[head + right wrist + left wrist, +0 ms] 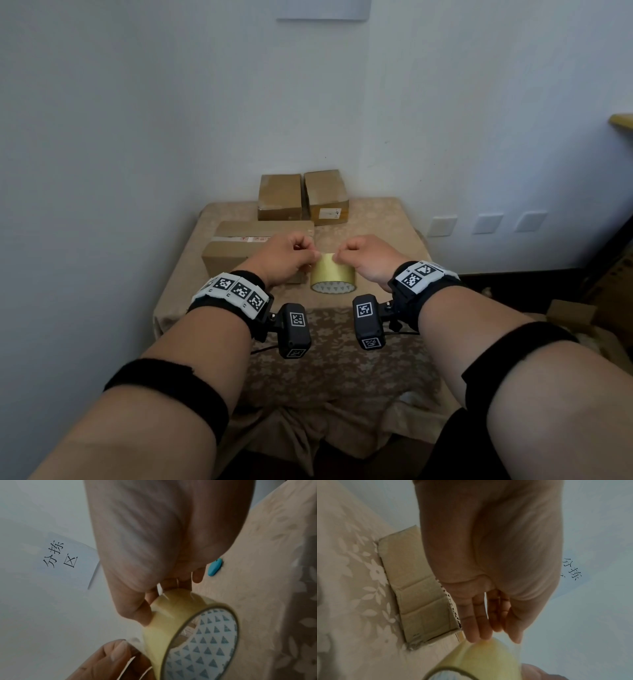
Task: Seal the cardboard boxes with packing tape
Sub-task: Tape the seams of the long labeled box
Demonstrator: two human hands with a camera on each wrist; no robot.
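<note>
Both my hands on the tape roll, hunting for its loose end before any box gets sealed.

Beyond my left hand (287, 257) lies the long cardboard box (246, 250), its top seam showing a printed strip; I judge it the next to be sealed, so I work right in front of it. That hand hovers knuckles up, thumb and forefinger pinched on the top edge of the packing tape roll (333, 275), probably picking at the free end. The roll stands on edge on the cloth-covered surface (376, 219) between my two hands, its patterned core facing me. My right hand (366, 258) mirrors the left, fingers curled and clamped on the roll's far rim to steady it. Farther off, past both hands, two smaller boxes (303, 195) wait side by side against the wall. A blue oval thing (214, 568) lies just beyond my right fingers; what it is I cannot tell.
</note>
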